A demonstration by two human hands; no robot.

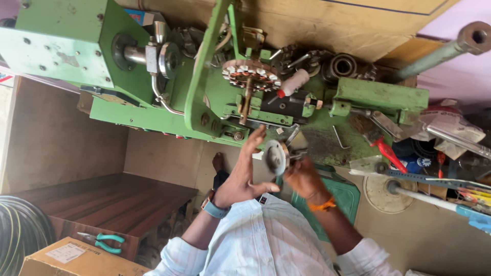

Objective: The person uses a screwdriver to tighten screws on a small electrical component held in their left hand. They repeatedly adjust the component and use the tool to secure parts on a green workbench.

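Your right hand (303, 176), orange thread band at the wrist, is closed on a round grey metal disc (274, 156) with a short shaft end; fingertips are hidden behind it. Your left hand (244, 171) sits just beside the disc, fingers spread apart and holding nothing, a blue watch strap on the wrist. The disc hangs in the air just off the near edge of the green machine bed (153, 115). Near you, a cardboard box (76, 258) carries teal-handled pliers (102, 241) on its lid; contents not visible. A black cable coil (20, 232) is cut off at the frame edge. On the machine: painted cast steel, chipped, with a round wound stator (249, 75) with copper coils and white slot liners, a red-tipped white tube (291, 84) beside it, and a steel bearing (341, 65) behind. The clutter at the machine's far end is hard to make out.
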